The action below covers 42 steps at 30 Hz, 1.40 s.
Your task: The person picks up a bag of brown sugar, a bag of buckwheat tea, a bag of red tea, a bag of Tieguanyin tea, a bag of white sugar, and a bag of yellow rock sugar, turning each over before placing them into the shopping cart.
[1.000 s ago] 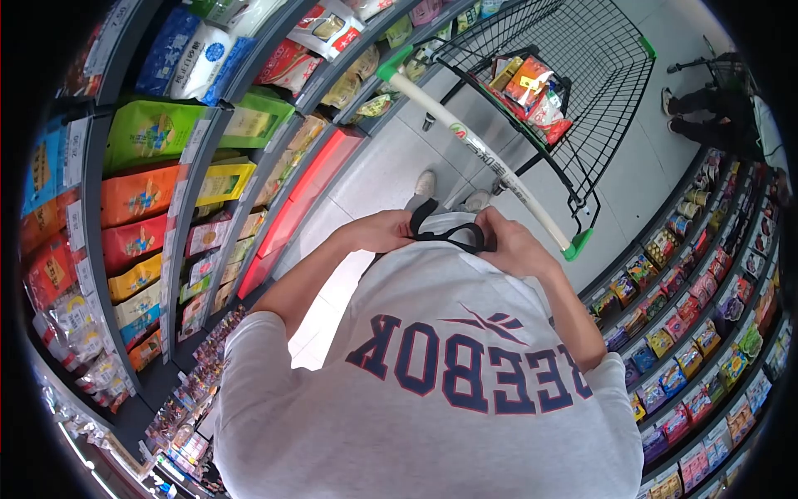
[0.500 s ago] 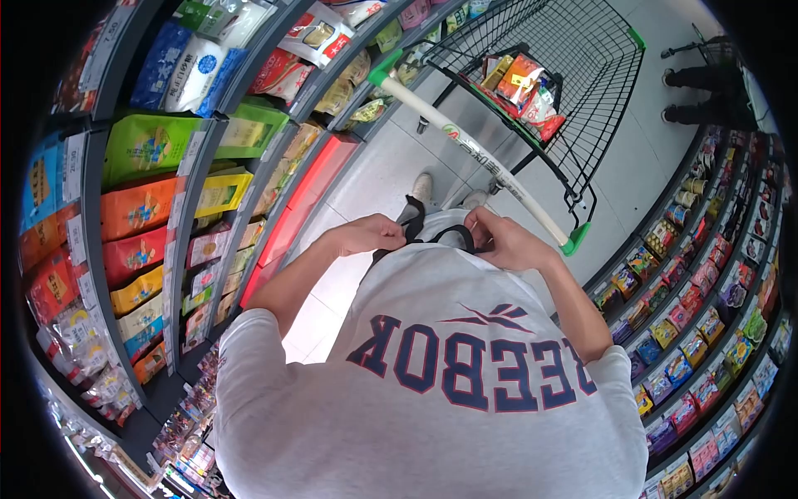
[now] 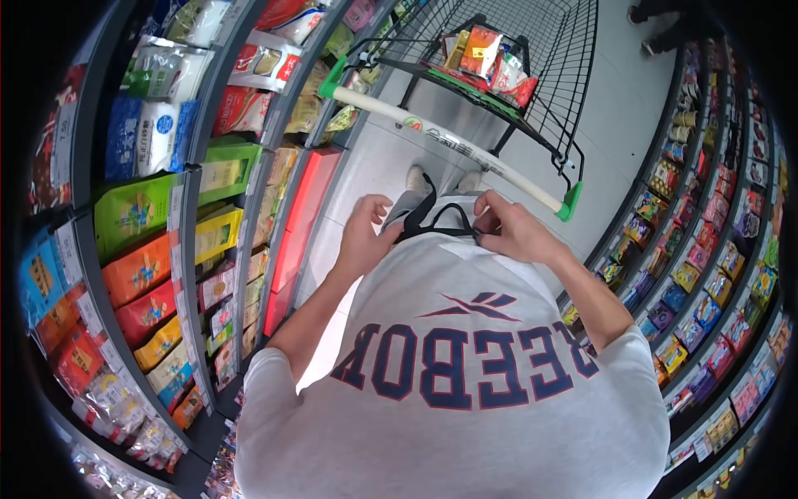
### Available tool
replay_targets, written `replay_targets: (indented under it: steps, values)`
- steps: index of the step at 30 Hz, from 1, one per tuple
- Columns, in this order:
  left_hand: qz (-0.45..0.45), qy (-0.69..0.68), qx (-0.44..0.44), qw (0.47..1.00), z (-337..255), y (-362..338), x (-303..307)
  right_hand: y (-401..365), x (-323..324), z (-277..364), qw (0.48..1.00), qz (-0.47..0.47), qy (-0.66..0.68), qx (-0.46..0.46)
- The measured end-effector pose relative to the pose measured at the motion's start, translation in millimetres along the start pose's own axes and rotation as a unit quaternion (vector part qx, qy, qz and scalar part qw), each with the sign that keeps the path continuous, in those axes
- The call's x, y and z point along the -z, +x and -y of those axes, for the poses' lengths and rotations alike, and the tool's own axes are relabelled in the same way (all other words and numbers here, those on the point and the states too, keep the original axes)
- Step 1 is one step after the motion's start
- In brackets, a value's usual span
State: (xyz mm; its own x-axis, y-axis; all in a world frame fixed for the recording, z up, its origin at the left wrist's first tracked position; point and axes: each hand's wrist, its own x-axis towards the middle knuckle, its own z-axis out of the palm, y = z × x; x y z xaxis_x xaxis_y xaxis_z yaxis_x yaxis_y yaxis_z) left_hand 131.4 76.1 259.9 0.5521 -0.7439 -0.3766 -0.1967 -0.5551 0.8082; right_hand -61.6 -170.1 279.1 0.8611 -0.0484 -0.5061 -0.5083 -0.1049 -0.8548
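My left hand [image 3: 370, 235] is at the waist of the white shirt [image 3: 465, 308], its fingers apart beside a black strap [image 3: 421, 205]. On the other side, my right hand [image 3: 509, 231] pinches the end of a black strap loop between thumb and fingers. The loop [image 3: 451, 213] lies over the shirt's lower edge, between the two hands. Ahead of me stands a shopping cart with a pale handle [image 3: 449, 141] and green ends. Several packets [image 3: 486, 58] lie in its basket, one orange and others red and white.
Shelves of bagged goods [image 3: 137, 266] rise close on the left, with a red panel [image 3: 301, 220] along their base. Curved shelves of small packets [image 3: 690, 274] run down the right. Another person's dark legs [image 3: 669, 29] show at the top right.
My left hand has opened and moved away from the strap, toward the left. The cart sits further left and higher in view. The other person's legs have moved up in view.
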Motion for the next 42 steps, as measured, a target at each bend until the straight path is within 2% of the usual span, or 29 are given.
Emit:
replay_targets:
  steps: [1, 5, 6, 8, 11, 14, 17, 23, 32, 36, 38, 42]
  values:
    - [-0.059, 0.047, -0.034, 0.997, -22, 4, 4, 0, -2, -1, 1.000, -0.015, 0.018, -0.006]
    - [0.074, 0.098, -0.234, 0.964, -53, 20, -12, 0, -13, -10, 0.993, -0.053, 0.103, -0.020]
    - [0.126, 0.138, -0.247, 0.951, -56, 25, -18, 1, -14, -13, 0.990, -0.057, 0.128, -0.020]
    - [0.157, 0.165, -0.274, 0.934, -55, 31, -40, 3, -15, -17, 0.987, -0.044, 0.151, -0.027]
    - [0.181, 0.235, -0.276, 0.914, -59, 36, -50, 0, -14, -17, 0.986, -0.039, 0.158, -0.037]
    - [0.181, 0.285, -0.354, 0.872, -59, 41, -51, 2, -15, -25, 0.987, -0.032, 0.157, -0.014]
    - [0.207, 0.301, -0.408, 0.837, -52, 46, -49, 3, -11, -20, 0.989, -0.004, 0.147, -0.019]
    - [0.223, 0.230, -0.483, 0.815, -51, 53, -37, 7, -11, -11, 0.991, 0.029, 0.125, -0.029]
    - [0.255, 0.193, -0.495, 0.808, -55, 54, -28, 5, -11, 3, 0.989, 0.016, 0.141, -0.039]
    - [0.264, 0.184, -0.434, 0.842, -51, 40, -19, -2, -17, -15, 0.987, -0.076, 0.122, -0.067]
    - [0.249, 0.163, -0.409, 0.863, -44, 36, -18, -1, -16, -19, 0.984, -0.078, 0.152, -0.043]
    - [0.265, 0.198, -0.414, 0.848, -53, 42, -9, -4, -15, -17, 0.986, -0.057, 0.157, -0.023]
